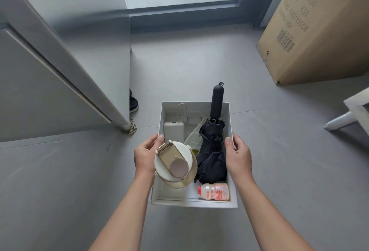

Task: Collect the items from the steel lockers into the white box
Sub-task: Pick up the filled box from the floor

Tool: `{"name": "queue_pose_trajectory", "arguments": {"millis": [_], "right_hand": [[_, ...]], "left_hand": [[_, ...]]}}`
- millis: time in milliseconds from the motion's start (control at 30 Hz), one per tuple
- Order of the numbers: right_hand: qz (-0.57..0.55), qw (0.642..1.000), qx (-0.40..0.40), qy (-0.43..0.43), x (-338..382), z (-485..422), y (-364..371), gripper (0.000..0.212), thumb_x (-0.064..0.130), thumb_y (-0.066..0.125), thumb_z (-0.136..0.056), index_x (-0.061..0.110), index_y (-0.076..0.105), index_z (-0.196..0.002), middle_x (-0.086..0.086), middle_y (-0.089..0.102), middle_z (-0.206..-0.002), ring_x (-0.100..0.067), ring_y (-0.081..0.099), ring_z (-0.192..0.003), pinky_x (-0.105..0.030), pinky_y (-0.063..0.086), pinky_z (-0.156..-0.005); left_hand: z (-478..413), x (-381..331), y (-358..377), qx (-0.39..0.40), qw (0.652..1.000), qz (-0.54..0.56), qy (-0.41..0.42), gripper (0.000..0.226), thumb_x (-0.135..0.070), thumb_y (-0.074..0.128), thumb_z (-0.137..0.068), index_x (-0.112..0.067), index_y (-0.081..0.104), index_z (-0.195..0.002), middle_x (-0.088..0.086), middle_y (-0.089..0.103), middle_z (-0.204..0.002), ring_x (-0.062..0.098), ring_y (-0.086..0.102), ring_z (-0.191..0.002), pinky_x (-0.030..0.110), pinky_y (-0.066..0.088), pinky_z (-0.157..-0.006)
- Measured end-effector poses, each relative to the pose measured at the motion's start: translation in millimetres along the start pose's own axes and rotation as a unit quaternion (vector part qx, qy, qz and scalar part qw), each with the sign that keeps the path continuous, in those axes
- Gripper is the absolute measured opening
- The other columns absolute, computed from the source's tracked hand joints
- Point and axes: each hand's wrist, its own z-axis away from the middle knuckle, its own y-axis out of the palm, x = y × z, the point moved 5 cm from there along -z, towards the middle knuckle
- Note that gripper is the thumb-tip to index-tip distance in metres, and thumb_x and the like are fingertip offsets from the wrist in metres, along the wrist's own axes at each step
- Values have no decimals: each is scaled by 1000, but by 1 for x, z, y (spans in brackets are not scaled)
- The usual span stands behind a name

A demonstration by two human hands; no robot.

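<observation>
Steel lockers (50, 91) at ten o'clock; white box (194, 203) at six, loaded — clamped by left hand (145, 157) at its nine and right hand (238, 155) at its three. Holds black umbrella (211, 155), cream flask (175, 165), power bank (173, 134), drink bottle (213, 191). Seems collection's end — calls for level carrying.

Matt cardboard white box (194, 203) — black cloth umbrella (211, 157).
</observation>
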Motion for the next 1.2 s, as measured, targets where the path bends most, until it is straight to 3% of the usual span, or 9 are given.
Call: {"name": "queue_pose_trajectory", "arguments": {"millis": [100, 233, 400, 500, 600, 833, 1000, 1067, 1200], "right_hand": [[-16, 1000, 14, -13, 43, 17, -28, 32, 37, 47, -106, 14, 62, -121, 7, 54, -110, -11, 50, -103, -28, 43, -90], [-36, 999, 16, -7, 120, 53, -70, 44, 35, 48, -106, 10, 56, -142, 7, 59, -130, -9, 51, -122, -34, 44, -110], [-46, 998, 41, 3, 226, 118, -127, 41, 40, 47, -105, 6, 61, -124, 0, 62, -118, -16, 56, -112, -32, 46, -101], [-48, 997, 54, 14, 292, 157, -164, 53, 47, 49, -102, 7, 59, -135, 2, 64, -122, -21, 60, -119, -39, 48, -107], [-51, 997, 47, 26, 336, 188, -194, 44, 38, 52, -104, 17, 57, -143, 9, 62, -139, -12, 56, -132, -38, 45, -113], [-21, 996, 80, 22, 360, 210, -208, 42, 35, 51, -105, 19, 58, -143, 8, 63, -139, -10, 56, -132, -41, 44, -114], [-14, 996, 92, 9, 361, 212, -199, 40, 32, 53, -105, 23, 56, -144, 39, 55, -116, 31, 51, -99, -12, 43, -97], [-13, 995, 98, 1, 362, 213, -194, 42, 32, 53, -105, 22, 54, -146, 27, 59, -131, 25, 52, -108, -11, 41, -99], [-24, 992, 125, 1, 364, 219, -182, 43, 33, 51, -105, 19, 55, -145, 6, 60, -144, -8, 53, -134, -39, 43, -116]], "left_hand": [[34, -50, 1, 11, 999, 5, 33, 55, -56, 85, -60, -23, 76, -103, 6, 75, -96, 5, 67, -75, 31, 52, -86], [98, -139, -4, 4, 999, 18, 46, 34, -50, 84, -63, -33, 79, -92, -5, 77, -96, 7, 69, -85, 27, 54, -82], [189, -256, -23, -20, 999, 15, 41, 15, -29, 81, -79, -29, 77, -93, -6, 77, -95, 4, 70, -84, 18, 53, -73], [242, -321, -32, -12, 999, 21, 21, 20, -25, 79, -82, -22, 78, -102, -4, 75, -101, 7, 67, -85, 24, 52, -75], [284, -366, -39, 1, 1000, 25, -1, 18, -23, 77, -84, -22, 78, -102, -3, 76, -99, 9, 67, -83, 28, 51, -75], [320, -376, -53, -26, 999, 26, 3, 23, -21, 73, -87, -10, 74, -108, -15, 68, -74, 6, 58, -65, 24, 49, -61], [323, -363, -64, -34, 998, 45, 7, 30, -22, 74, -86, -9, 63, -110, -20, 58, -61, 4, 51, -58, 23, 43, -56], [324, -362, -70, -36, 999, 32, 24, 32, -25, 74, -86, -9, 57, -108, -24, 59, -65, 1, 52, -58, 19, 43, -54], [326, -362, -86, -77, 996, 31, 29, 33, -30, 75, -85, -11, 71, -112, -19, 58, -104, -7, 58, -81, 17, 47, -68]]}}
